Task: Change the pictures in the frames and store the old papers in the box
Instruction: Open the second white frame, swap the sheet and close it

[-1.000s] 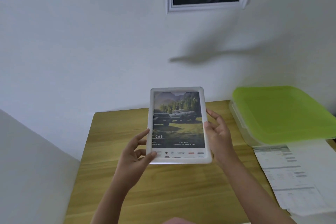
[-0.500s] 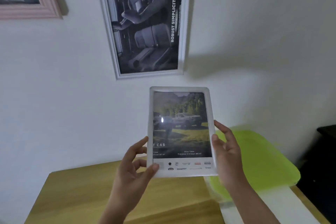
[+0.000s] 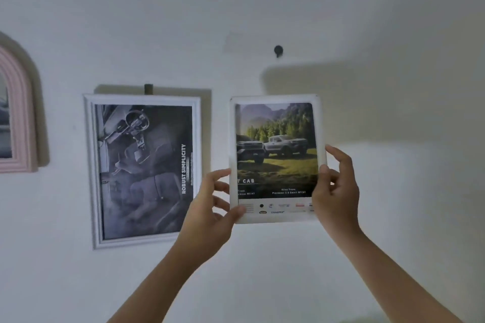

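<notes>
I hold a white picture frame (image 3: 275, 157) upright in front of the wall; it shows pickup trucks on grass before a forest. My left hand (image 3: 212, 207) grips its lower left edge, thumb on the front. My right hand (image 3: 337, 191) grips its lower right edge, fingers behind. A dark wall hook (image 3: 278, 50) sits above the frame's top edge, bare. The box and papers are out of view.
A white-framed dark car-interior poster (image 3: 143, 169) hangs on the wall to the left of the held frame. A pink arched frame (image 3: 18, 123) hangs at the far left edge. Bare white wall fills the right side and the area below.
Both hands have lifted the frame from above the table up to the wall. My view rose with it: the table, green-lidded box and papers have left the picture, and the hook has come into sight.
</notes>
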The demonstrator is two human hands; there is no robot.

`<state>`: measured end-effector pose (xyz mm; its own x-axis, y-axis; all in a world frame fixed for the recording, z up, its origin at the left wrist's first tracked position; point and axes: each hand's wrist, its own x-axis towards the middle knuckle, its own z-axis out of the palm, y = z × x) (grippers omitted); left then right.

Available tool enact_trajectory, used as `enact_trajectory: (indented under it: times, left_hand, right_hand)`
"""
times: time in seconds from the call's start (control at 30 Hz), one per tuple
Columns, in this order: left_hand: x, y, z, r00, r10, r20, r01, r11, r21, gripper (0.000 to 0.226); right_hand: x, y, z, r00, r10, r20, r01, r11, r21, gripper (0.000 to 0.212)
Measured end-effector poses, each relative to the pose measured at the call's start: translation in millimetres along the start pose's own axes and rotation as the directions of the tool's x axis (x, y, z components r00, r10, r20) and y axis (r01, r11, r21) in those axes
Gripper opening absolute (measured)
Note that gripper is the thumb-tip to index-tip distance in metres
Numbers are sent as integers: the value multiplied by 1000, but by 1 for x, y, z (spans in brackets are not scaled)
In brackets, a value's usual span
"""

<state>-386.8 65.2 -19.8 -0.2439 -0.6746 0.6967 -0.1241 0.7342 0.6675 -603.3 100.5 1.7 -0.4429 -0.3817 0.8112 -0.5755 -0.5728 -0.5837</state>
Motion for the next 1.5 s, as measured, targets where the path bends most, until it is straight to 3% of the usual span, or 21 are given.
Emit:
enact_trajectory:
  times: [0.23,0.53,0.83,1.1,1.3,1.5]
  left_hand:
    - [91,23,11,995,99,-13,-96,986,139,68]
    - [147,19,13,986,161,-54,-142,958,248,69]
    - [149,-6,26,970,211,-116,-186,963,198,68]
    - [140,-16,38,930,335,-152,-264,896,357,61]
    - [132,-24,40,939,327,-110,-241,851,467,59]
    - [110,-36,42,959,253,-127,-168,870,463,64]
  right_hand:
    - [93,21,25,993,-103,-56,103,995,-6,34]
    - [148,42,54,986,-147,-76,148,989,2,33]
    - [148,71,59,976,-218,-25,217,976,-21,35]
    - [134,88,54,940,-338,-50,324,929,-180,45]
    - [123,100,47,965,-259,-36,242,936,-255,45]
    - [105,106,36,974,-222,44,225,932,-283,50]
